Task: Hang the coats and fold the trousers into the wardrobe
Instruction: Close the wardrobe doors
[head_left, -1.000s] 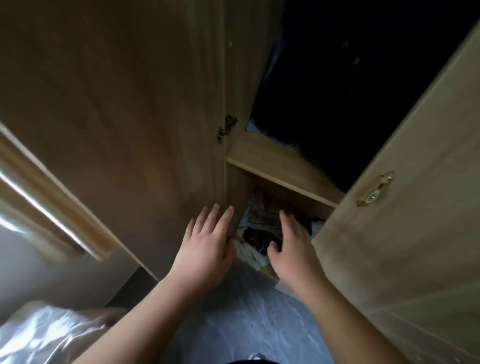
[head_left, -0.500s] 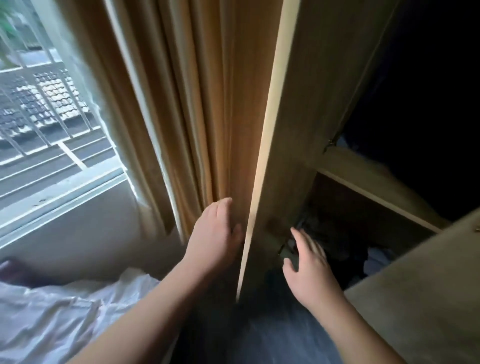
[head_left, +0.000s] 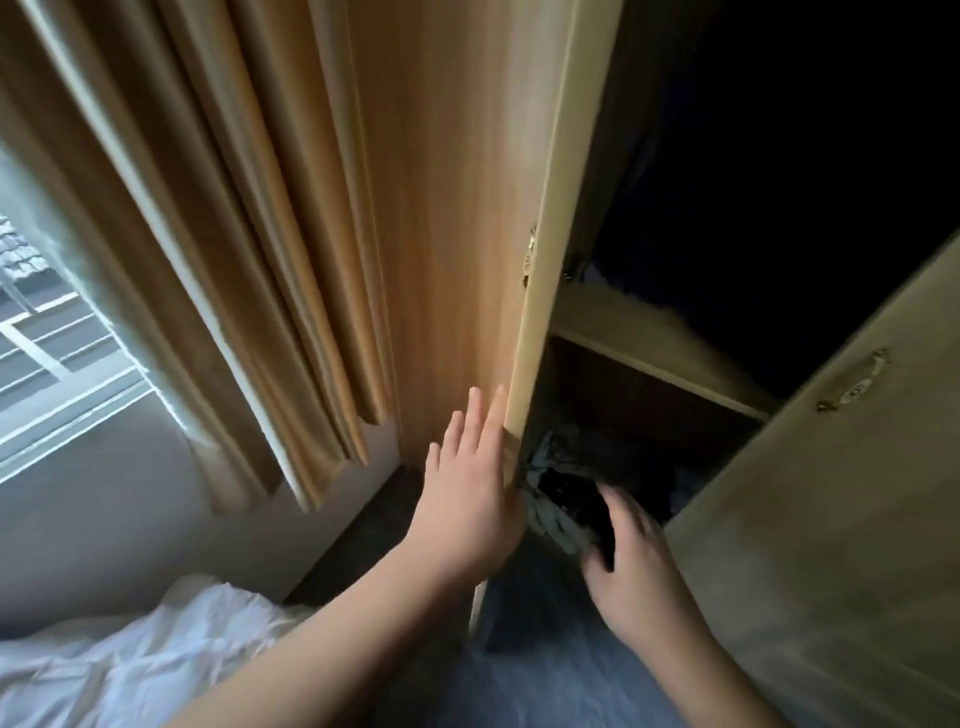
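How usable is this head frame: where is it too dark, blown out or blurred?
Head view: daylight from the window lights the curtain and left door; the wardrobe interior is almost black, the clothes on the lower shelf barely readable; the right hand is motion-blurred, the left hand sharper; straight edges bow from the wide lens.

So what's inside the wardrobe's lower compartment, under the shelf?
A jumbled pile of dark and grey items, too dim to identify, below the shelf. The right hand covers its front; the rest is lost in shadow.

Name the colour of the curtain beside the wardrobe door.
Tan curtain, seen in the head view.
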